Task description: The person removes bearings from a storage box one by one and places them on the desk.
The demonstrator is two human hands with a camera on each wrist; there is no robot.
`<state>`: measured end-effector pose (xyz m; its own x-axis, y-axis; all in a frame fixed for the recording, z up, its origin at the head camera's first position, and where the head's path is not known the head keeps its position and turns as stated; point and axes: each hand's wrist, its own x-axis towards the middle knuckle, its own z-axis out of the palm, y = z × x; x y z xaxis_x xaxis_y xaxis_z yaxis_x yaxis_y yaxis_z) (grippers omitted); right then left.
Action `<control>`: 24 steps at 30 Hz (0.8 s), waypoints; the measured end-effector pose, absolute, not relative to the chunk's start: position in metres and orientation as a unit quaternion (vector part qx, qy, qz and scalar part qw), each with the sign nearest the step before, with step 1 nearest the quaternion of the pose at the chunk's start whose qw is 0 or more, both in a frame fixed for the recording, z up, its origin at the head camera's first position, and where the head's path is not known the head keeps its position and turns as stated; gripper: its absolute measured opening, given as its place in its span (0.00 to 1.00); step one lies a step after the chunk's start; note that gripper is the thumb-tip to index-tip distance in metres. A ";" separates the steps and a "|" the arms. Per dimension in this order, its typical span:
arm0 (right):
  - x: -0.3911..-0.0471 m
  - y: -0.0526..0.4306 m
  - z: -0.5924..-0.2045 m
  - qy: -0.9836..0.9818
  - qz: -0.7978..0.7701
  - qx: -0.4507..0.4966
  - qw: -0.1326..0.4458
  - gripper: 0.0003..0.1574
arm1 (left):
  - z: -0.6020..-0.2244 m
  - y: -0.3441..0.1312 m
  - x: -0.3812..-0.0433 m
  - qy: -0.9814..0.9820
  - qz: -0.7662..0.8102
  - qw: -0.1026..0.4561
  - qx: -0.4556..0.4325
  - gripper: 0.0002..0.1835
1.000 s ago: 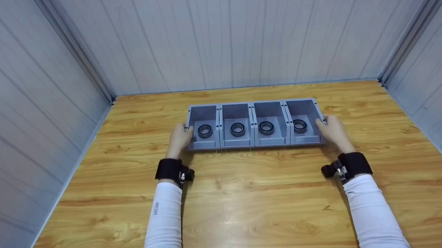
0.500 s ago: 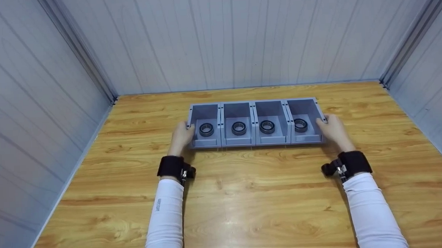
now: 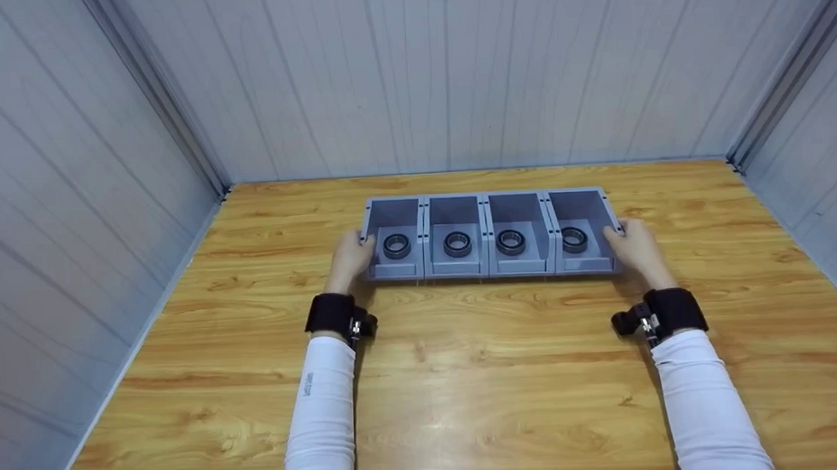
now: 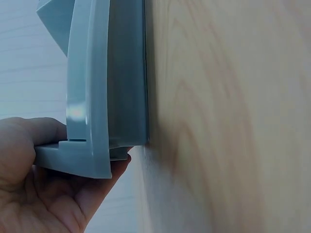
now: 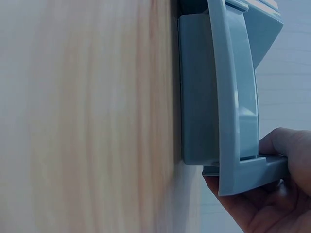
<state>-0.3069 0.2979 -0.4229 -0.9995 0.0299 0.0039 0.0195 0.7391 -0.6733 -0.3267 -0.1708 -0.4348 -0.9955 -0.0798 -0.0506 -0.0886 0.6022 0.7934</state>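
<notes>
A row of several grey plastic storage bins [image 3: 457, 270] stands side by side on the wooden table, open fronts toward me. In each bin lies one ring-shaped ball bearing [image 3: 457, 244], dark-edged with a pale centre hole. My left hand [image 3: 352, 255] grips the side wall of the leftmost bin, thumb over the top edge; in the left wrist view the fingers reach under the bin's [image 4: 90, 97] side. On the other end, my right hand [image 3: 634, 247] holds the rightmost bin [image 5: 233, 97] the same way, thumb above and fingers below. The far walls hide the bins' backs.
The wooden table [image 3: 467, 374] stretches toward me in front of the bins. A pale panelled wall [image 3: 412, 80] rises behind it, with side walls at left [image 3: 57, 208] and right [image 3: 817, 154]. Each wrist wears a black strap with a camera [image 3: 631, 321].
The head view has shifted a little, so the walls, bins and hands all appear slightly further right. Both hands keep their grip on the row's ends, and the bearings stay in their bins.
</notes>
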 end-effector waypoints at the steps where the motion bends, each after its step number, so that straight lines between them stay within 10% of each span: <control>1: -0.307 0.298 -0.423 -0.931 0.364 -0.014 0.006 0.20 | -0.435 -0.171 -0.327 0.892 0.449 0.008 -0.049 0.11; 24: -0.307 0.297 -0.426 -0.929 0.370 -0.015 0.018 0.24 | -0.435 -0.169 -0.328 0.896 0.441 0.001 -0.048 0.11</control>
